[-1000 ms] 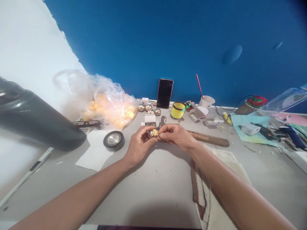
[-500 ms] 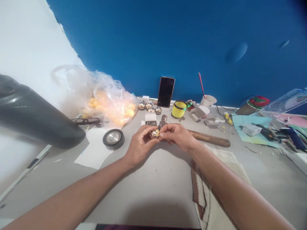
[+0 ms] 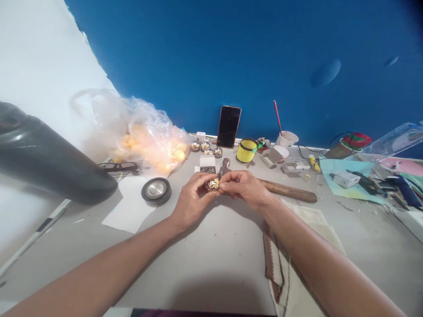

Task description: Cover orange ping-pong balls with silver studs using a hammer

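Note:
A small yellow ball [image 3: 212,184] partly covered with shiny metal pieces is held between the fingers of my left hand [image 3: 192,198]. My right hand [image 3: 243,188] is pinched at the ball's right side; anything tiny between its fingertips is too small to make out. Just behind the hands sits an open small box [image 3: 208,170] of dark metal pieces. A hammer [image 3: 287,190] lies behind my right hand, its head near the box. Several metal-studded balls [image 3: 205,146] rest farther back.
A plastic bag of orange balls [image 3: 142,145] and a dark cylinder [image 3: 56,158] stand left. A round black object [image 3: 156,191] lies on paper. Behind are a phone [image 3: 229,126], yellow cup [image 3: 246,151] and white cup [image 3: 287,139]. Cloth [image 3: 307,264] lies under my right forearm.
The ball has turned slightly in my left fingers, showing a little more yellow. Both hands stay almost where they were.

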Action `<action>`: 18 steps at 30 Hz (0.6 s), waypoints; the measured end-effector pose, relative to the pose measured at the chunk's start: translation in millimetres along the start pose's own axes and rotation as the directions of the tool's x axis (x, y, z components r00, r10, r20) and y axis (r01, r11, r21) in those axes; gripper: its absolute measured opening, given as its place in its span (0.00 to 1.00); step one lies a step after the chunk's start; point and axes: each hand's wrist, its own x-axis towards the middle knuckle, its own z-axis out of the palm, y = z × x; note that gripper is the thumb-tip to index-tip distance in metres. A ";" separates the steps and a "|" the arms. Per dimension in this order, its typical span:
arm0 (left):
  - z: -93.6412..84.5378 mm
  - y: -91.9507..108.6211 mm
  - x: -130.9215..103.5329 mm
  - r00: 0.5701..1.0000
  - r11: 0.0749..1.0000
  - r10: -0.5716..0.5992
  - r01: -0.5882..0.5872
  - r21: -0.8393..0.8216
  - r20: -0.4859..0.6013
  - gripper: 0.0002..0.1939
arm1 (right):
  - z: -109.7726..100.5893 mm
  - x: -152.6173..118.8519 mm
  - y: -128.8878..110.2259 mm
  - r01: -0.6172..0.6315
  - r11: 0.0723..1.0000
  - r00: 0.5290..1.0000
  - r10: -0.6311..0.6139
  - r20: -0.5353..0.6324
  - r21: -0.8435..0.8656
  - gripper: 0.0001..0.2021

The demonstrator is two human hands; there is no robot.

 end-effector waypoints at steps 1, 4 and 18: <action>0.0 0.1 0.1 1.000 1.000 0.001 -0.001 0.004 -0.005 0.18 | 0.5 -0.2 0.0 0.003 1.000 1.000 -0.003 -0.006 -0.005 0.13; 0.2 1.1 0.4 1.000 1.000 0.007 -0.006 0.018 -0.020 0.17 | 1.9 -1.0 0.0 0.023 0.999 0.999 -0.024 -0.028 -0.036 0.12; -0.4 6.0 -2.9 0.995 0.989 0.090 -0.084 0.120 -0.044 0.15 | 8.4 -3.5 -0.6 0.047 0.990 0.996 -0.056 -0.071 -0.132 0.13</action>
